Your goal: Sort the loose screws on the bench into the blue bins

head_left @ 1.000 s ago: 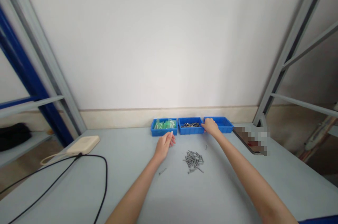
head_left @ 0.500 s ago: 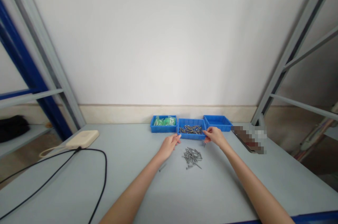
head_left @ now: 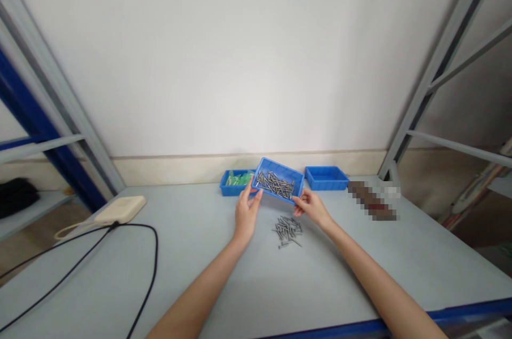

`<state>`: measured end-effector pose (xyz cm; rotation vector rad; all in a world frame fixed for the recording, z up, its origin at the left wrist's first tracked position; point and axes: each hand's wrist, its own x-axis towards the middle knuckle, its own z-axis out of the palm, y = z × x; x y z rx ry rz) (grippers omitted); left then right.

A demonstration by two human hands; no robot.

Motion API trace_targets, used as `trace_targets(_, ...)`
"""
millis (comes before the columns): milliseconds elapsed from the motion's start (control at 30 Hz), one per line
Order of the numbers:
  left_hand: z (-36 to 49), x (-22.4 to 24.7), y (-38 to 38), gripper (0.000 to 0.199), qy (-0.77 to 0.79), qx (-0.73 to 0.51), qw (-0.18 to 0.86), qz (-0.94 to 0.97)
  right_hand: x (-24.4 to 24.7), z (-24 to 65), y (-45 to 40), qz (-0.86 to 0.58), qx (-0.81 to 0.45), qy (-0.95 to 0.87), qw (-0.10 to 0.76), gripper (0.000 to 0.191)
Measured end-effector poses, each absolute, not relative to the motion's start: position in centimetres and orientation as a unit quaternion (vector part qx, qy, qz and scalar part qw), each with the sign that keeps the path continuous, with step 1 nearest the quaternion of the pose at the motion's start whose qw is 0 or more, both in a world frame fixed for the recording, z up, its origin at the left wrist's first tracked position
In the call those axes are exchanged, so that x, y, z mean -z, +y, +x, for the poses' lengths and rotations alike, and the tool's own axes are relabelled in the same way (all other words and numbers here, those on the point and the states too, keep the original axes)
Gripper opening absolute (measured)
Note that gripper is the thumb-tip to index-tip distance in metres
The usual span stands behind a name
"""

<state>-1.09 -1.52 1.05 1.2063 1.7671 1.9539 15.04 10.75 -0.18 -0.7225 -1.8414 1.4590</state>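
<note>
While the left hand point(head_left: 245, 216) is grasping one end of a tilted blue tray point(head_left: 286, 170) of screws point(head_left: 276, 185) and the right hand point(head_left: 314, 207) is pinching its near corner, both are holding it above the table point(head_left: 256, 285), apparently a carrying step calling for even support.

Bright, diffuse light; soft shadows.

On bench point(head_left: 192, 280), L to R: flat box point(head_left: 122, 209), packet bin point(head_left: 230, 191), R bin point(head_left: 328, 185). Screw bin point(head_left: 288, 172) held up approx. btwn bins; loose pile point(head_left: 288, 229) in front, on bench.
</note>
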Motion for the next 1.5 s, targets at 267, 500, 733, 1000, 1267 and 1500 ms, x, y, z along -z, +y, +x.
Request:
trace_targets(267, -1.3, -1.2, -1.3, 0.059, 0.573, -0.667, 0.105, 0.465, 1.3, 14.4, 9.7, -0.246, -0.45, -0.787, 0.345, 0.026)
trace_targets(500, -1.5, -0.9, -1.3, 0.051, 0.575, -0.65, 0.08, 0.49, 2.5, 14.7, 10.9, -0.29, -0.322, -0.842, 0.323, 0.026)
trace_targets(733, -1.8, -0.9, -1.8, 0.048, 0.587, -0.594, 0.026, 0.55, 3.0, 15.0, 11.9, -0.236, -0.403, -0.832, 0.298, 0.025)
trace_targets(1000, -1.9, -0.2, -2.1, 0.045, 0.607, -0.524, -0.06, 0.594, 2.1, 15.5, 12.5, -0.214, -0.608, -0.7, 0.307, 0.032)
trace_targets(1267, -1.9, -0.3, -2.1, 0.045, 0.61, -0.484, -0.081, 0.622, 2.6, 15.3, 12.8, -0.254, -0.632, -0.663, 0.31, 0.029)
trace_targets(1500, -2.0, -0.3, -2.3, 0.043, 0.605, -0.431, -0.132, 0.657, 3.0, 15.1, 13.0, -0.258, -0.643, -0.651, 0.312, 0.024)
